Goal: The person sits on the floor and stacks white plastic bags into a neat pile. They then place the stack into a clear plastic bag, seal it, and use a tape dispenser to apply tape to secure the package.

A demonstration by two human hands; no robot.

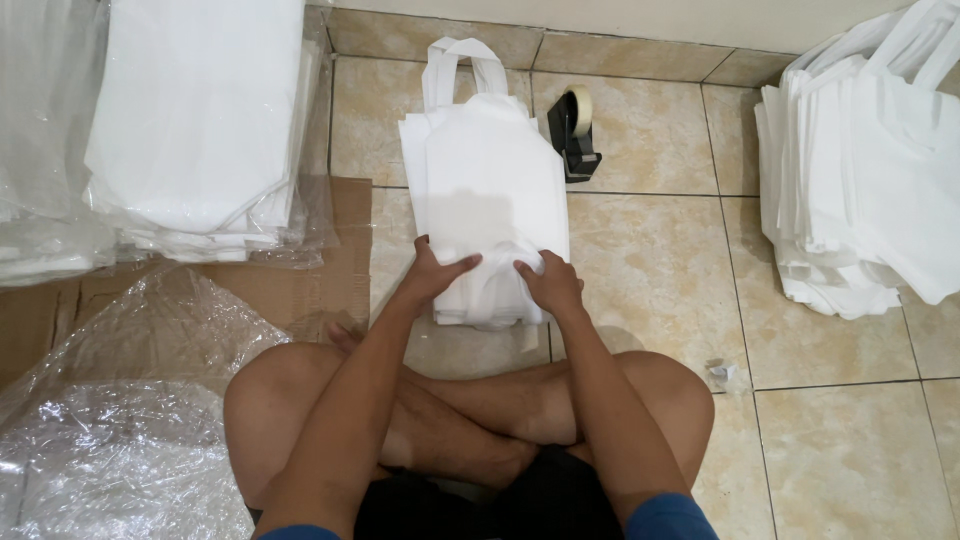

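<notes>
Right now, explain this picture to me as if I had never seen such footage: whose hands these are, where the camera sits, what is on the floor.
The camera sits on a person's head and looks down at their crossed legs on a beige tiled floor. Their left hand and right hand press on the near end of a small stack of white fabric bags with loop handles. Beside it stands a black tape dispenser. More white bags lie piled at the right and wrapped in clear plastic at the left. Crumpled clear plastic lies nearby.

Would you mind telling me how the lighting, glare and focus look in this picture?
Head view: even, soft light; faint shadow of the arms on the white bag stack under the left hand and right hand; glare on the clear plastic; white bags nearly blown out; mostly sharp.
</notes>
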